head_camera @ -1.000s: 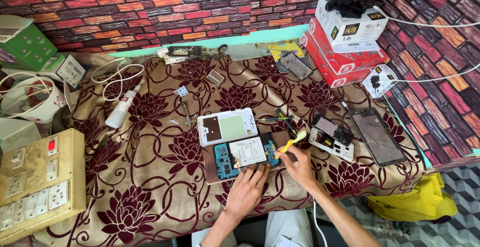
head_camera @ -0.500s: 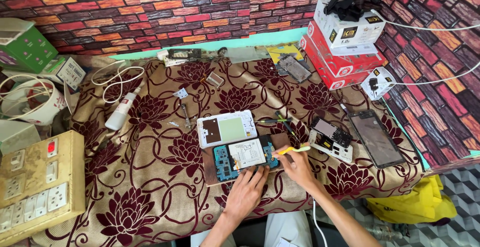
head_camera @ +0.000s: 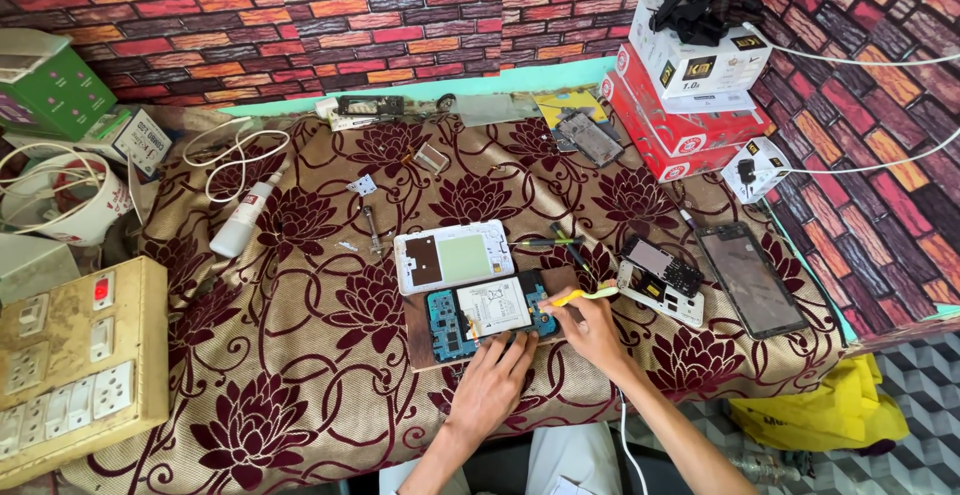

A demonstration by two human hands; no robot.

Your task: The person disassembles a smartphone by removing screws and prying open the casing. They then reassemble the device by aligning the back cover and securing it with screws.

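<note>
An opened phone (head_camera: 488, 312) with a blue circuit board and a white battery lies on a small brown board on the flowered cloth. My left hand (head_camera: 492, 383) rests flat at the phone's near edge, fingers touching it. My right hand (head_camera: 588, 330) grips a yellow brush-like tool (head_camera: 581, 296) whose tip lies at the phone's right end. A white phone back cover (head_camera: 453, 256) lies just beyond the phone.
A second opened phone (head_camera: 660, 279) and a dark screen panel (head_camera: 751, 279) lie to the right. Screwdrivers (head_camera: 556, 242), a white bottle (head_camera: 243, 220), cables, a switch board (head_camera: 70, 365) at left, red and white boxes (head_camera: 680, 95) at back right.
My right hand has shifted slightly, turning the yellow tool from tilted upward to lying nearly flat at the phone's right end. My left hand stays put.
</note>
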